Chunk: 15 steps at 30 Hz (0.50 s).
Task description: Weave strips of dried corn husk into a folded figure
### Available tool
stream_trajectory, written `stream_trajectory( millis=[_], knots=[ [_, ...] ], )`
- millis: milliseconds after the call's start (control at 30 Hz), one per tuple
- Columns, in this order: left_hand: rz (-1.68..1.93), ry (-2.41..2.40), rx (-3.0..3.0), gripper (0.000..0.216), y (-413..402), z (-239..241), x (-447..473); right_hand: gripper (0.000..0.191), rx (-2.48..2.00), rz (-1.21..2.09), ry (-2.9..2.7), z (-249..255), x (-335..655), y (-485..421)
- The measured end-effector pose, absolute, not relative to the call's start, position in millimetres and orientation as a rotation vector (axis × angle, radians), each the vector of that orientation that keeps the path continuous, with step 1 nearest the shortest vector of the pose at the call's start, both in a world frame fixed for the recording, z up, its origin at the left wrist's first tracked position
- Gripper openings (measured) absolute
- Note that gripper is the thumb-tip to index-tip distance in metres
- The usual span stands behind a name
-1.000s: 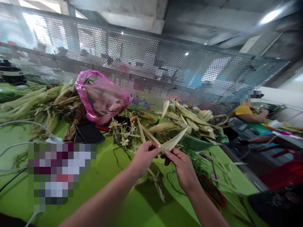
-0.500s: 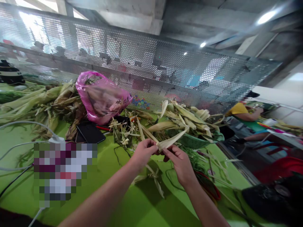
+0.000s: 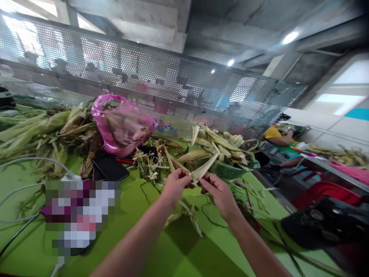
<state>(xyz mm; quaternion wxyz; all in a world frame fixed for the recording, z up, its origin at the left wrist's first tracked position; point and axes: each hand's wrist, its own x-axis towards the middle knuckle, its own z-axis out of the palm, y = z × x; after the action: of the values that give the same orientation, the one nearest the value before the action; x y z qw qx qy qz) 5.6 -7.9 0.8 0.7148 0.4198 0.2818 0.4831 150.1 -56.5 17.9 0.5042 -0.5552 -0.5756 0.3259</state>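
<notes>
Between my two hands, above the green table [image 3: 129,231], a pale corn husk [image 3: 205,168] is pinched at its near end. My left hand [image 3: 176,186] grips it from the left, thumb and fingers closed. From the right, my right hand [image 3: 215,192] closes on the same husk close by. The husk's broad tip points up and to the right. Below my hands a small piece of knotted husk strips [image 3: 188,217] lies on the table. Just beyond stands a green basket [image 3: 233,172] heaped with dried husks [image 3: 221,142].
A pink plastic bag [image 3: 121,127] stands at the back left beside piled husks [image 3: 54,130]. Nearer are a black phone [image 3: 111,168], a white charger with cables [image 3: 70,177] and a blurred-out item [image 3: 83,215]. A perforated metal screen [image 3: 161,88] runs behind. Another person [image 3: 275,134] sits at right.
My head view has turned slightly to the right, so the scene sits further left. Both hands still pinch the husk, whose free end now stands a little more upright.
</notes>
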Motion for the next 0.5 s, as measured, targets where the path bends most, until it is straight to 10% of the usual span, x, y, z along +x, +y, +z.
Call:
stream_trajectory(
  millis=[500],
  knots=[
    [1.103, 0.589, 0.844, 0.029, -9, -4, 11, 0.030, -1.351, 0.557, -1.364, 10, 134, -52]
  ],
)
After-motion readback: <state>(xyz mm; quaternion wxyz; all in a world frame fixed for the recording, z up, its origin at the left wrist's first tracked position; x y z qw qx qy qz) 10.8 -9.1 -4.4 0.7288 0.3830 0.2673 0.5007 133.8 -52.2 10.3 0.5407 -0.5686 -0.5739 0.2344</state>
